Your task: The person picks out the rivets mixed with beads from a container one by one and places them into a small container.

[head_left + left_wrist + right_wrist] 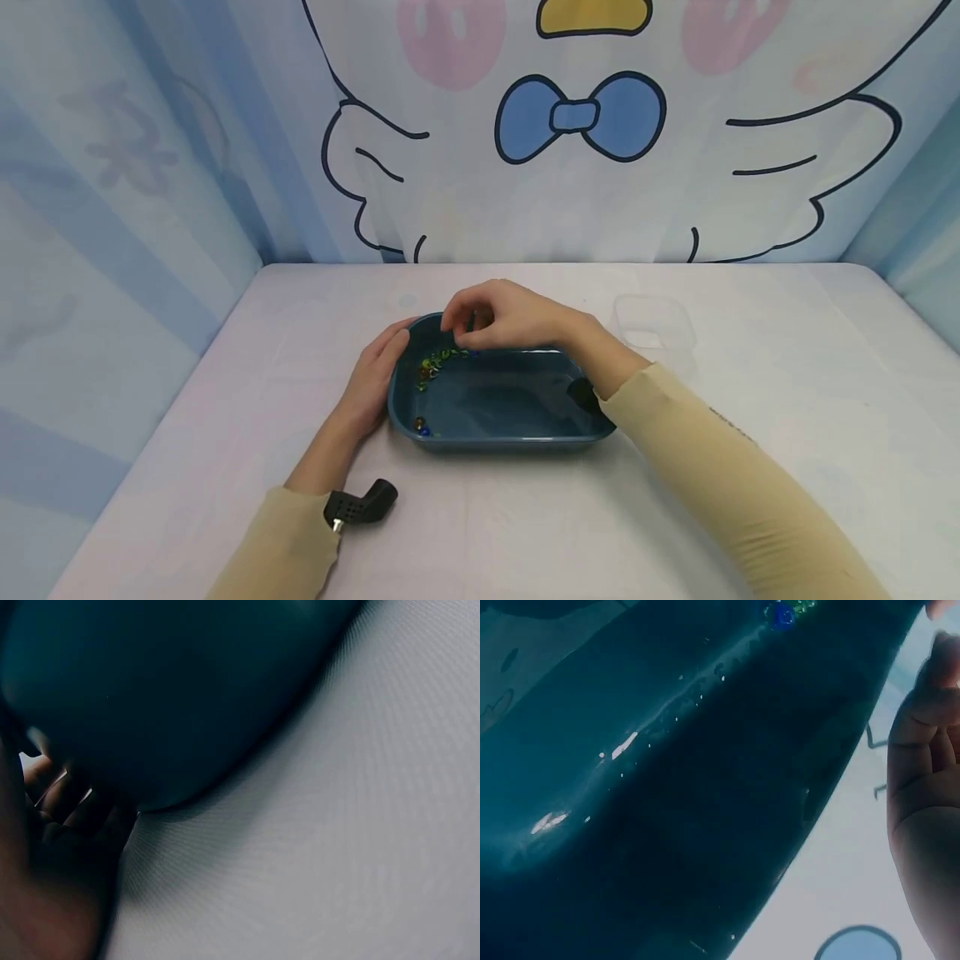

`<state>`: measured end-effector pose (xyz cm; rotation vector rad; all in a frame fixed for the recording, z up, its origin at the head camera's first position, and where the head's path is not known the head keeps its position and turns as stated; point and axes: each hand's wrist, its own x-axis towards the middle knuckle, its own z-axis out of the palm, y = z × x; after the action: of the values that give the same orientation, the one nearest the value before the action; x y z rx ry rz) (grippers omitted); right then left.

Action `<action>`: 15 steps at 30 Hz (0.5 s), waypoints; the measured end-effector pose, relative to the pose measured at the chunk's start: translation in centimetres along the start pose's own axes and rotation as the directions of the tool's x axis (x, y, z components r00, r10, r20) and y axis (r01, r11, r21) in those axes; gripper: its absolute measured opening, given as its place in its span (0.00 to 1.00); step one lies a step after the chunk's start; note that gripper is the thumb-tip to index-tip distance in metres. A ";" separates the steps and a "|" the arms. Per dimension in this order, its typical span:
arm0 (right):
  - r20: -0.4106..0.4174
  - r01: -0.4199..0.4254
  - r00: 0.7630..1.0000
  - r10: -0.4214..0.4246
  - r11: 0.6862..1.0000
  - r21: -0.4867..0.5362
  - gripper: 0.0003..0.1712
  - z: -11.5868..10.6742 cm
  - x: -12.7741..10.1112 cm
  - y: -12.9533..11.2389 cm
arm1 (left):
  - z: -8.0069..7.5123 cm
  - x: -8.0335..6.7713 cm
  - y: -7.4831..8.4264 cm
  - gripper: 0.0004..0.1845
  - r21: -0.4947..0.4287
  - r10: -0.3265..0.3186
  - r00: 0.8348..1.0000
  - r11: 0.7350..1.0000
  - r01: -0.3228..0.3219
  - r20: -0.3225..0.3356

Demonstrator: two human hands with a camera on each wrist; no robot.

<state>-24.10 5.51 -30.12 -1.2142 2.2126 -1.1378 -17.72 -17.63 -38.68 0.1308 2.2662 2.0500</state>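
A dark blue-green oval-cornered tub (517,443) stands on the table. Several glass marbles (442,358), green, amber and blue, lie along its left and far inside edge; two more, amber and blue (423,431), sit in the near left corner. My left hand (372,379) holds the tub's left end, thumb at the rim and fingers (56,795) against the outer wall. Above the far left rim, my right hand (506,315) hangs with fingers bent and thumb close to the index finger. I cannot tell whether something small is between those fingertips.
Behind and right of the tub is a clear plastic container (654,322) on the pale table cloth (465,525). A curtain with a cartoon bow (581,117) hangs at the table's far edge. A black wrist camera (360,504) juts from my left wrist.
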 end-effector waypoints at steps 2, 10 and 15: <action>0.017 -0.005 1.000 0.005 1.000 0.000 0.13 0.2 0.1 0.1 | 0.0 0.0 0.1 0.27 -0.002 0.003 1.000 1.000 -0.003 -0.003; 0.101 0.004 0.995 -0.002 1.000 -0.027 0.14 0.8 0.6 0.7 | 0.1 0.0 0.0 0.27 -0.005 0.004 1.000 1.000 -0.004 0.002; 0.141 0.006 0.990 -0.001 0.999 -0.040 0.15 1.2 0.7 1.0 | 0.0 0.0 0.0 0.27 -0.007 -0.003 1.000 1.000 0.003 0.002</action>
<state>-24.23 4.64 -31.58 -1.2742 2.1376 -0.9816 -17.75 -17.59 -38.66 0.1289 2.2563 2.0551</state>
